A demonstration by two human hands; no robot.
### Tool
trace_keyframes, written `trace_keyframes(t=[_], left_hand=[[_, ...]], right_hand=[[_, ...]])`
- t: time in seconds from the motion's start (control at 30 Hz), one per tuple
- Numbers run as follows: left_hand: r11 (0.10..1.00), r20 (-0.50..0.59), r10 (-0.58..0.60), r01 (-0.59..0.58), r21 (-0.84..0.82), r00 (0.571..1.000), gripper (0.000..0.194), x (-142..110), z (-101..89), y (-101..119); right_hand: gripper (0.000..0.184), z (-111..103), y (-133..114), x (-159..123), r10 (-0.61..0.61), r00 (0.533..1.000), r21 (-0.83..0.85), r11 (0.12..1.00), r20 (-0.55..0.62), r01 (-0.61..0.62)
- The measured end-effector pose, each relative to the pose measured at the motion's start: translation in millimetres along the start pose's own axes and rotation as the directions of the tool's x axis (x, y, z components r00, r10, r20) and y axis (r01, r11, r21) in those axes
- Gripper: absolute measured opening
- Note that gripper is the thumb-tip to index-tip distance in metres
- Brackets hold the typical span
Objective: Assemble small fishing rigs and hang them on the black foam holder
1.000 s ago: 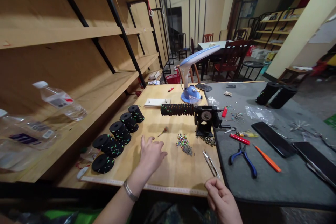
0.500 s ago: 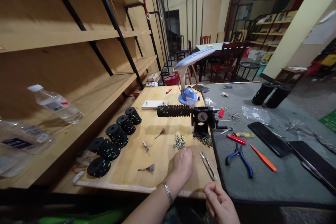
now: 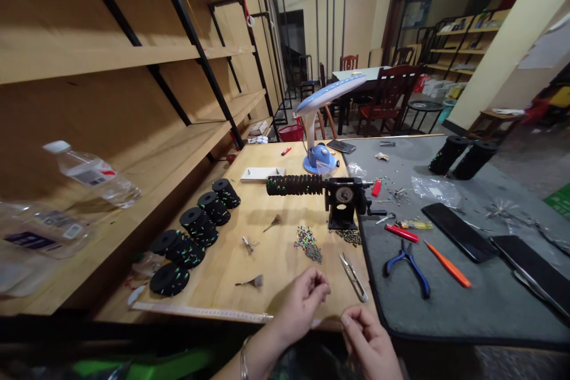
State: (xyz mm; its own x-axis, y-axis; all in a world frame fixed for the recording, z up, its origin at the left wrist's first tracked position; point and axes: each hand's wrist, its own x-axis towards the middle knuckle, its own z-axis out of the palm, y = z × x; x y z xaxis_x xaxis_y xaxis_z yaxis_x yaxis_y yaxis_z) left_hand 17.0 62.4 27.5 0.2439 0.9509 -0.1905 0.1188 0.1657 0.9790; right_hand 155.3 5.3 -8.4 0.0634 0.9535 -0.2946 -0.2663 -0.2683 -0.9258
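Note:
My left hand [image 3: 301, 303] is above the front edge of the wooden board, its thumb and fingers pinched together. Facing it at the lower right is my right hand [image 3: 370, 341], also pinched, with a small gap between the two. Anything in either pinch is too small to make out. Just beyond my left hand lie a heap of colourful beads [image 3: 305, 236] and a pile of small grey pieces [image 3: 313, 253]. Thread snips [image 3: 353, 278] rest near my right hand. Farther back stands a black hand-crank winder [image 3: 342, 199] carrying a ribbed black roll [image 3: 294, 184].
Several black foam spools [image 3: 198, 228] stand along the left side. A blue desk lamp [image 3: 319, 157] rises behind the winder. On the grey mat [image 3: 449, 320] lie blue pliers [image 3: 407, 270], an orange tool [image 3: 447, 263] and black phones [image 3: 458, 233]. A ruler [image 3: 202, 312] runs along the front edge.
My left hand has drawn back from the bead heap towards my right hand, uncovering the grey pile. My right hand has shifted slightly left and stays pinched.

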Motion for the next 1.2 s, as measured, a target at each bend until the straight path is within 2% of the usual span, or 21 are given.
trace_keyframes(t=[0.03, 0.1, 0.23, 0.47, 0.67, 0.9, 1.2], left_hand=[[0.988, 0.005, -0.052, 0.052, -0.148, 0.999, 0.019, -6.4, 1.0, -4.4], [0.935, -0.023, -0.114, 0.100, -0.340, 0.993, 0.026, -16.0, 3.4, -13.5], [0.852, -0.081, -0.147, 0.084, -0.516, 0.986, 0.031, -24.6, 5.3, -25.1], [0.815, -0.069, -0.143, 0.078, -0.574, 0.987, 0.030, -27.7, 3.0, -29.4], [0.803, -0.055, -0.148, 0.087, -0.590, 0.987, 0.031, -28.1, 2.4, -30.8], [0.811, -0.042, -0.129, 0.081, -0.579, 0.991, 0.030, -27.9, 1.6, -29.9], [0.827, -0.032, -0.109, 0.073, -0.558, 0.994, 0.027, -27.5, -1.0, -31.7]], right_hand=[[0.052, 3.5, -0.6, -0.8, -0.012, 1.000, -0.019, 1.000, 0.014, 0.012], [0.051, 10.8, -0.4, -1.9, -0.024, 0.999, -0.038, 0.999, 0.049, 0.026], [0.051, 21.9, 4.1, -2.1, -0.005, 0.990, -0.051, 0.999, 0.141, 0.013], [0.051, 25.9, 11.1, 2.5, -0.009, 0.983, -0.078, 0.997, 0.185, 0.023], [0.048, 22.1, 12.4, 5.6, 0.014, 0.961, -0.114, 0.993, 0.275, 0.018], [0.043, 23.5, 10.9, 7.5, 0.053, 0.962, -0.125, 0.992, 0.267, -0.020], [0.047, 27.9, 1.7, 4.8, 0.064, 0.967, -0.134, 0.990, 0.246, -0.032]])
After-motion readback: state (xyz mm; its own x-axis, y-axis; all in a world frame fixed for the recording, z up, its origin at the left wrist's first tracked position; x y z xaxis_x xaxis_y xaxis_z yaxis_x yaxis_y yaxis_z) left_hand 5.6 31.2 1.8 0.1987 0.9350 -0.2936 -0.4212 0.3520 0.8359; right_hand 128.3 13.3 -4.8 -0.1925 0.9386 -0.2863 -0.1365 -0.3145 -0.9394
